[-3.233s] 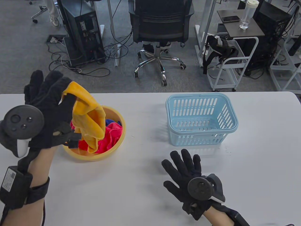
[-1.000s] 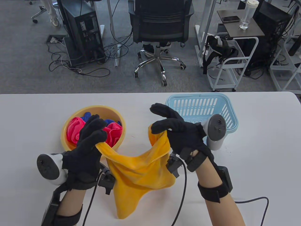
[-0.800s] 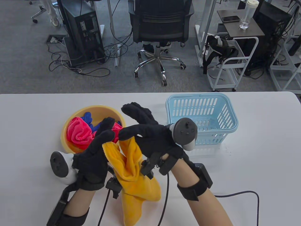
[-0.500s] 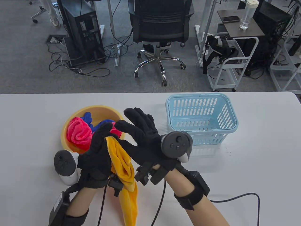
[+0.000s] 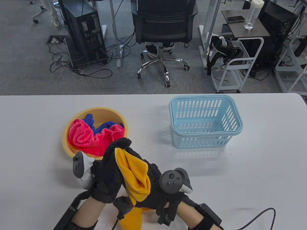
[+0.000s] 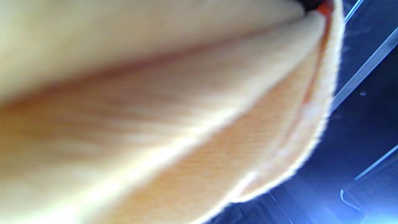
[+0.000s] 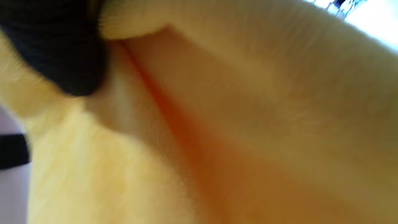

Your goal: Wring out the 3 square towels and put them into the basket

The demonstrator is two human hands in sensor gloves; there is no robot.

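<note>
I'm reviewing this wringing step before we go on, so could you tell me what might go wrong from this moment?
Both hands, left hand and right hand, bunch the yellow towel near the table's front edge, not over the yellow bowl, so any wrung water may land on the table. The towel's tail hangs past the bottom of the table view and could slip loose. The blue basket sits well to the right, so a reach is still needed.

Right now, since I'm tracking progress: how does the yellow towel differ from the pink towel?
The yellow towel is gathered and gripped between the left hand and right hand, lifted above the table; the pink towel lies crumpled and untouched in the yellow bowl. Both are plush cloths, and neither is in the blue basket.
</note>
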